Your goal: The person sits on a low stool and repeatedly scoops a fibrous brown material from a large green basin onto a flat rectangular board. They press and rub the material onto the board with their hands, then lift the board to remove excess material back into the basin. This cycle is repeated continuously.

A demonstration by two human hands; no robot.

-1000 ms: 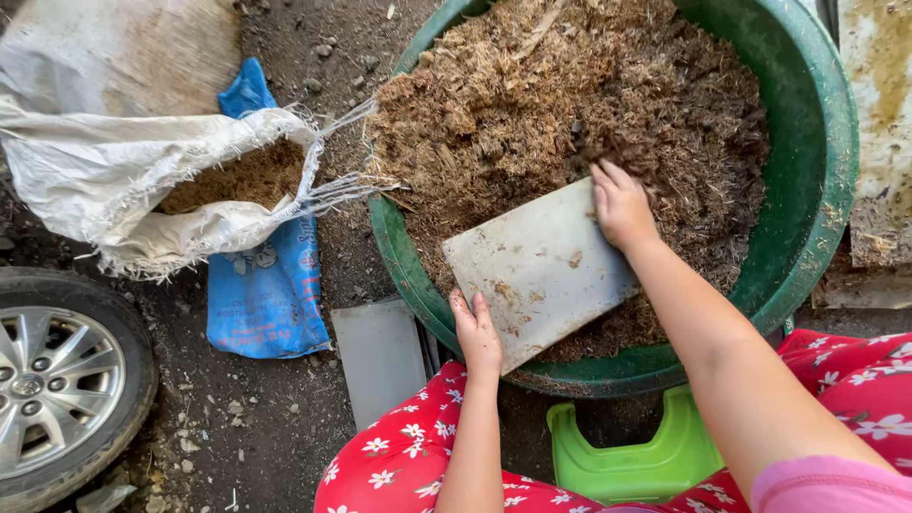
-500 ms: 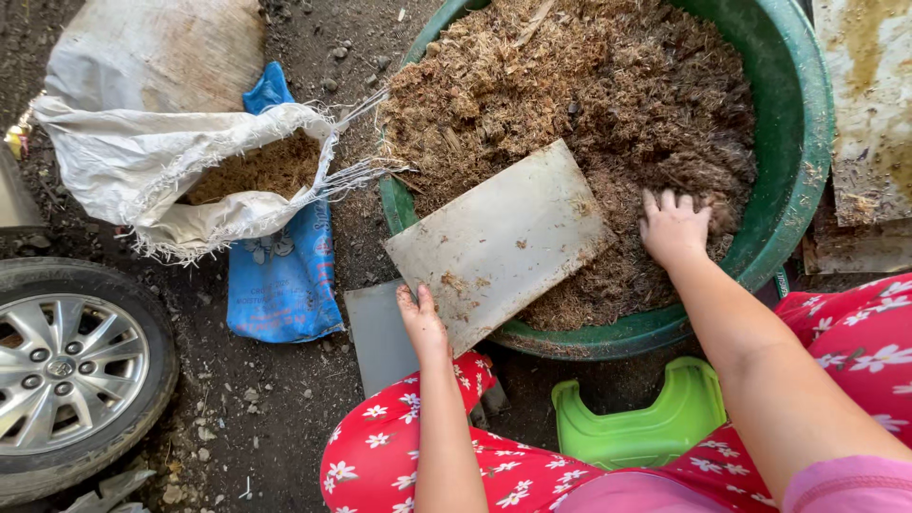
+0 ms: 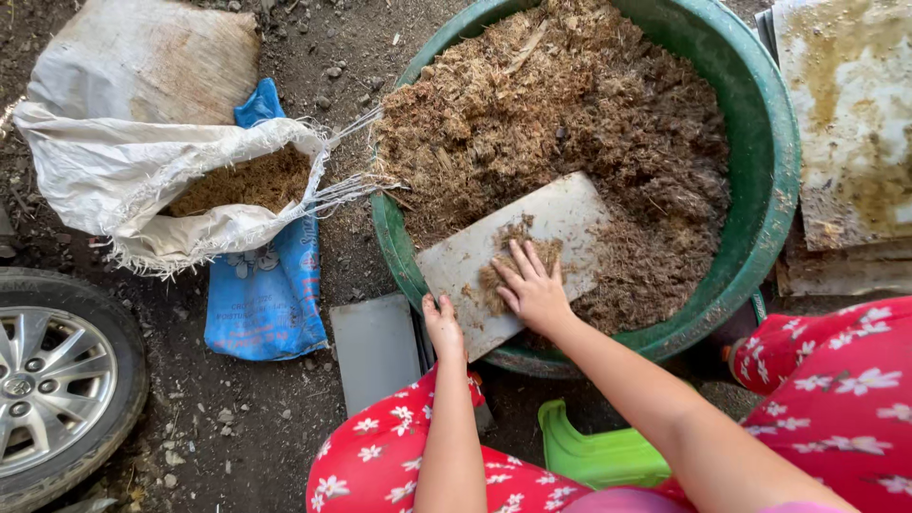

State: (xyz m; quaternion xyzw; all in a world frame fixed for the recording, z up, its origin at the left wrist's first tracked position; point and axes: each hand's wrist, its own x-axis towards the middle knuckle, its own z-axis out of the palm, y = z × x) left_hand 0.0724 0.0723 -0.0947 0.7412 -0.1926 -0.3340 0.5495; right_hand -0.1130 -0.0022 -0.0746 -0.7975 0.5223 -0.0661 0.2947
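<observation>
A smooth, matt grey board (image 3: 518,261), dusted with crumbs, is seen against coarse, fibrous brown mulch (image 3: 570,123) in a glossy green plastic tub (image 3: 765,161). Woven white plastic sacking (image 3: 114,171), frayed at its mouth, is seen beside a blue printed plastic bag (image 3: 271,294). A shiny metal wheel rim (image 3: 33,380) is ringed by matt black rubber. The ground (image 3: 209,427) is rough, gritty dirt.

Open dirt (image 3: 313,418) left of the green basin (image 3: 760,123), between white sack (image 3: 114,171) and wheel (image 3: 57,380).
</observation>
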